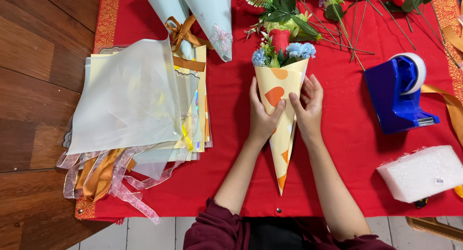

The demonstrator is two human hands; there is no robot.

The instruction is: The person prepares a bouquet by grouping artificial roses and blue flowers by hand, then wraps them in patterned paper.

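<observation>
A paper cone (281,86), pale yellow with orange hearts, lies on the red cloth (231,148) with its tip pointing toward me. Out of its wide end stick a red rose (279,39), blue flowers (300,50) and green leaves. My left hand (263,116) grips the cone's left side, thumb across the front. My right hand (307,105) holds the right side, its fingers pressing on the paper's overlapping edge.
A stack of wrapping sheets (135,103) with ribbons (103,175) lies to the left. Two pale blue cones (202,13) sit at the top. Loose flowers and stems (337,18) lie at the top right, a blue tape dispenser (400,93) to the right, white foam (422,173) below it.
</observation>
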